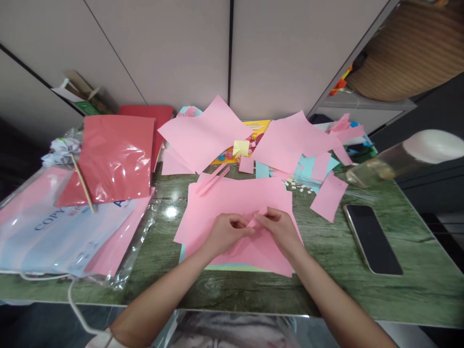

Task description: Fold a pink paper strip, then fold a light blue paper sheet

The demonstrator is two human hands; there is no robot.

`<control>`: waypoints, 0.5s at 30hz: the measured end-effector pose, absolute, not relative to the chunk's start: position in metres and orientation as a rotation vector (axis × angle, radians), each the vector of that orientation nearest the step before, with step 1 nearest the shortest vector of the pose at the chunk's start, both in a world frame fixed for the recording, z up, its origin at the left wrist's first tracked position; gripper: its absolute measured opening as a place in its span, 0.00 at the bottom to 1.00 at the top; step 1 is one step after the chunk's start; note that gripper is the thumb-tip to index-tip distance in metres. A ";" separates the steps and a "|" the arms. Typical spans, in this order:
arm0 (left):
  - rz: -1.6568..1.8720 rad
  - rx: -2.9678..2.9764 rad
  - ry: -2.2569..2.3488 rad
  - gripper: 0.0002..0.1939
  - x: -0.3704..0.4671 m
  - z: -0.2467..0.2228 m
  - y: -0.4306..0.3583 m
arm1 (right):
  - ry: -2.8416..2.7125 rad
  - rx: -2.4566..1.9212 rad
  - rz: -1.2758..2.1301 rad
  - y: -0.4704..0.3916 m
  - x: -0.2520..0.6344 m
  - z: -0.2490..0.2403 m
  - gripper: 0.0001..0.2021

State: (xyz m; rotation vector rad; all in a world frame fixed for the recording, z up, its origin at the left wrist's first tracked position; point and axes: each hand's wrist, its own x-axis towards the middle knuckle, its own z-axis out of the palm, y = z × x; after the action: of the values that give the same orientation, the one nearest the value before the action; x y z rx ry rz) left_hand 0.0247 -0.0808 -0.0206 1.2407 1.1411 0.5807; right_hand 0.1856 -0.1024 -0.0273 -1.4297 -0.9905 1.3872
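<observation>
Over a stack of pink sheets [203, 217] both hands meet at a small pink paper piece [254, 220]. My left hand [230, 232] pinches its left end between thumb and fingers. The right end is pinched by my right hand [277, 227]. The piece looks narrow and folded, but its exact shape is hard to tell against the pink background. Two thin pink strips [213, 180] lie at the upper left of the stack. Blue and green sheet edges show under the stack's front.
Red paper [118, 154] and a plastic-wrapped paper pack [65, 232] lie left, with a thin stick [82, 183] on top. Large pink sheets [206, 133], a yellow square [241, 148] and paper scraps [299, 186] are behind. A phone [372, 239] and a bottle [402, 157] are right.
</observation>
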 end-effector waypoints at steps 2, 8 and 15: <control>0.571 1.251 1.144 0.11 0.025 -0.020 -0.081 | -0.948 -1.403 1.371 -0.101 0.189 -0.028 0.13; 0.532 1.249 1.133 0.12 0.023 -0.021 -0.082 | -0.859 -1.366 1.331 -0.099 0.194 -0.030 0.11; 0.529 1.253 1.098 0.11 0.021 -0.020 -0.081 | -0.836 -1.362 1.314 -0.099 0.195 -0.028 0.09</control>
State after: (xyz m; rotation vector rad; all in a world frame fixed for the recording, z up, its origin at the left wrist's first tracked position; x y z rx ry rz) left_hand 0.0207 -0.0814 -0.0203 1.2527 1.0985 0.5286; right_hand 0.1951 -0.0990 -0.0281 -1.3619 -0.8361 1.3142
